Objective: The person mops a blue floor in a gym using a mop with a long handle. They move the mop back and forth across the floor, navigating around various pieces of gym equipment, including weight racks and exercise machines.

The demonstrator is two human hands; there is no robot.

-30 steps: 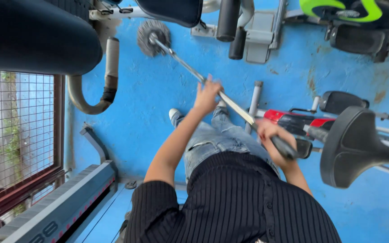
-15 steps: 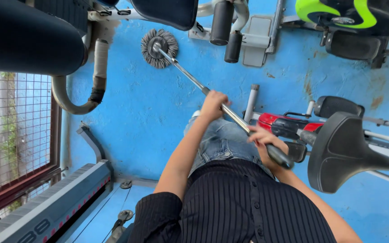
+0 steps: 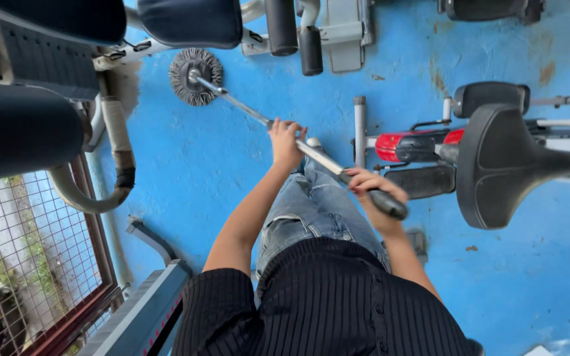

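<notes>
in the head view, the person looks down at a blue painted floor (image 3: 219,165) and holds a long mop with a metal pole and a round grey string head (image 3: 196,76). the left hand (image 3: 286,142) is wrapped around the metal pole about at its middle, fingers closed on it. the right hand (image 3: 374,198) grips the same mop lower, closed around the black rubber handle at the end of the pole, which sticks out a little past the hand. the pole runs on a slant from the right hand up to the grey head, and the head lies flat on the floor near the far edge, just beside the foot of a gym machine with black padded seats (image 3: 189,23). a grey curved tube with black tape (image 3: 117,165) hangs at the left side of the floor, and beside it is a wire mesh window with a dark red frame (image 3: 28,264). at the right side stands an exercise bike with a black saddle and a red body (image 3: 503,165), near the right hand but apart from it. the person wears a black ribbed shirt (image 3: 338,303) and blue jeans (image 3: 311,211).
</notes>
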